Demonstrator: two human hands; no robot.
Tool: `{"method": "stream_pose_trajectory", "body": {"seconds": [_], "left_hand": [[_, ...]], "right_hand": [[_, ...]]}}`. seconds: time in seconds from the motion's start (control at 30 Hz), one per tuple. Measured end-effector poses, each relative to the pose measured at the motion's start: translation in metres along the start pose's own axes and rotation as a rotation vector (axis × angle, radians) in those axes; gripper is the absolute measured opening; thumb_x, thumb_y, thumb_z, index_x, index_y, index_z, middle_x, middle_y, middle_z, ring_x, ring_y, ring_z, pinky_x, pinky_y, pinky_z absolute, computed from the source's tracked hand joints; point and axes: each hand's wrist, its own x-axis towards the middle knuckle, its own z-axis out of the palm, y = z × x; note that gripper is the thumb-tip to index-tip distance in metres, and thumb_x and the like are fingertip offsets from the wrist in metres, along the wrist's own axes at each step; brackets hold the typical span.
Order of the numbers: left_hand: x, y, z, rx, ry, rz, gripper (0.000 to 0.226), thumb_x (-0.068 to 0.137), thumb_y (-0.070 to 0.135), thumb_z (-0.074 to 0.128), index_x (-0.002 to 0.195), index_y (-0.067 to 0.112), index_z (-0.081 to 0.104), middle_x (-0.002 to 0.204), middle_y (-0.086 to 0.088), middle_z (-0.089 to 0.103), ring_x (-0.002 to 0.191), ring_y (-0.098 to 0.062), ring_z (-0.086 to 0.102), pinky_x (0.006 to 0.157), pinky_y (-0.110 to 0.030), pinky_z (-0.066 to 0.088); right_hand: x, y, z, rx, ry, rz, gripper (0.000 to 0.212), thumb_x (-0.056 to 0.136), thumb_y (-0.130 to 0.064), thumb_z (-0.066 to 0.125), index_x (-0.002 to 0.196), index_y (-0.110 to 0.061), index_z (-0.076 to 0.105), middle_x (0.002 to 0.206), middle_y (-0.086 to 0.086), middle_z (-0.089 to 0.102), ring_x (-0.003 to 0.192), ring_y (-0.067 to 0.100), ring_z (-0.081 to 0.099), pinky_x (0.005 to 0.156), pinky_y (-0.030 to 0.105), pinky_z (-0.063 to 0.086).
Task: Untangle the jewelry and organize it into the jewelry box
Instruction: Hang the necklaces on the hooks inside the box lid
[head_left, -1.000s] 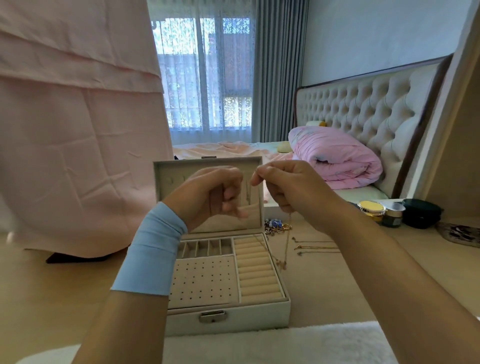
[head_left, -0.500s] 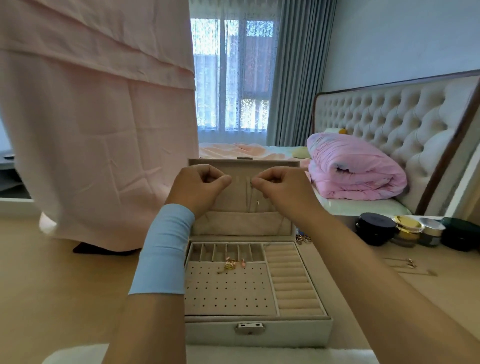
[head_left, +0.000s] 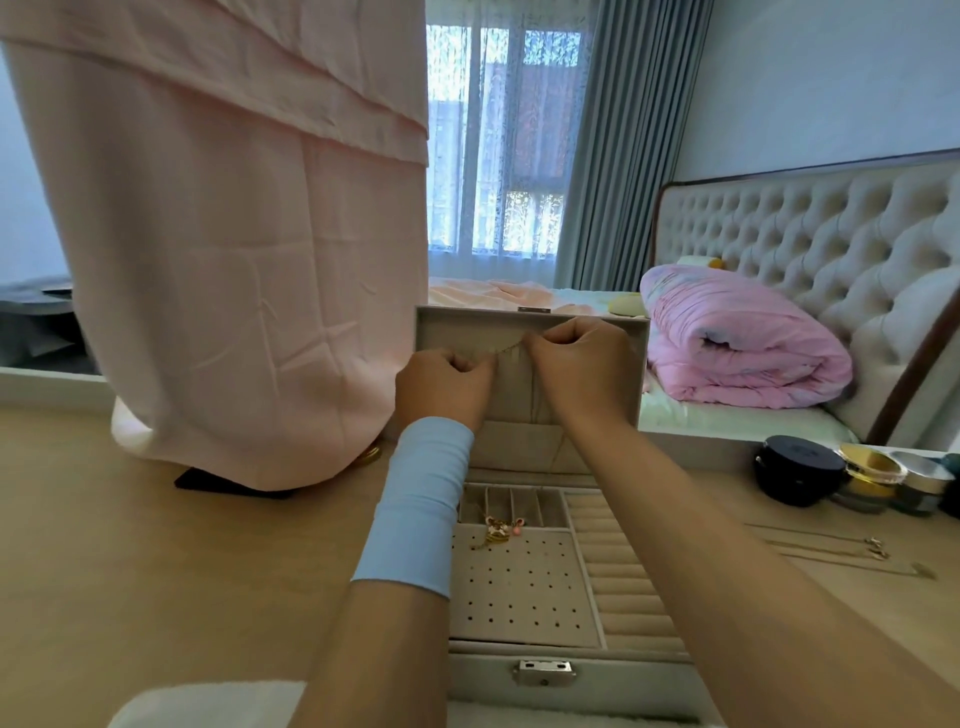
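Pinched thin chain (head_left: 506, 347) with left hand (head_left: 444, 387) and right hand (head_left: 582, 364) before open lid (head_left: 519, 441) of jewelry box (head_left: 483, 675) at near table (head_left: 156, 571) edge. Found pink cloth (head_left: 249, 260) covering far left, jars (head_left: 800, 470) and necklaces (head_left: 831, 551) by right edge.

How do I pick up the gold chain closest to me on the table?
Pinch the nearest gold chain at the chunkier piece on its right end, coming straight down from above. It lies flat and stretched out on the table, so nothing sticks up elsewhere, and lifting by one end should keep it untangled.
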Motion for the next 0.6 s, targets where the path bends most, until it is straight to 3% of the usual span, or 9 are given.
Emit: {"method": "stream_pose_trajectory", "body": {"seconds": [0.17, 0.27, 0.4, 0.5, 0.6], "left_hand": [[0.000, 0.001, 0.000, 0.033, -0.012, -0.032, 0.042, 0.089, 0.033, 0.062, 0.054, 0.015, 0.047, 0.056, -0.001, 0.046, 0.056, -0.014, 0.041, 0.051, -0.022, 0.029], [0.002, -0.003, -0.002, 0.078, -0.050, -0.033, 0.035, 0.087, 0.029, 0.062, 0.058, 0.015, 0.049, 0.065, -0.002, 0.054, 0.063, -0.017, 0.048, 0.053, -0.022, 0.031], [0.004, -0.007, -0.006, 0.091, -0.076, -0.009, 0.025, 0.083, 0.026, 0.064, 0.068, 0.007, 0.061, 0.074, -0.008, 0.061, 0.073, -0.024, 0.054, 0.059, -0.025, 0.038], [0.004, -0.006, -0.008, 0.082, -0.073, 0.049, 0.029, 0.084, 0.028, 0.065, 0.078, 0.000, 0.066, 0.079, -0.013, 0.065, 0.070, -0.020, 0.053, 0.058, -0.024, 0.037], [0.004, -0.004, -0.011, 0.027, -0.036, 0.116, 0.031, 0.085, 0.034, 0.068, 0.074, 0.005, 0.067, 0.071, 0.000, 0.061, 0.065, -0.010, 0.051, 0.058, -0.019, 0.036]], "right_hand": [[-0.003, 0.003, 0.001, -0.050, -0.037, -0.022, 0.009, 0.083, -0.022, 0.072, 0.075, -0.020, 0.073, 0.072, -0.007, 0.068, 0.073, 0.009, 0.061, 0.055, 0.016, 0.036], [-0.009, 0.007, 0.001, -0.089, -0.087, -0.045, 0.012, 0.082, -0.020, 0.073, 0.070, -0.019, 0.071, 0.074, -0.005, 0.070, 0.076, 0.012, 0.063, 0.060, 0.023, 0.039], [-0.016, 0.013, -0.003, -0.153, -0.195, -0.014, 0.024, 0.082, -0.019, 0.075, 0.061, -0.026, 0.065, 0.066, -0.014, 0.062, 0.068, 0.004, 0.057, 0.054, 0.015, 0.034], [-0.018, 0.016, -0.005, -0.148, -0.190, -0.038, 0.012, 0.084, -0.022, 0.077, 0.072, -0.022, 0.072, 0.071, -0.013, 0.063, 0.074, 0.006, 0.059, 0.058, 0.011, 0.033], [-0.011, 0.012, -0.008, -0.112, -0.084, -0.126, 0.007, 0.086, -0.025, 0.076, 0.085, -0.018, 0.075, 0.078, -0.007, 0.068, 0.077, 0.008, 0.062, 0.062, 0.010, 0.036]]}}
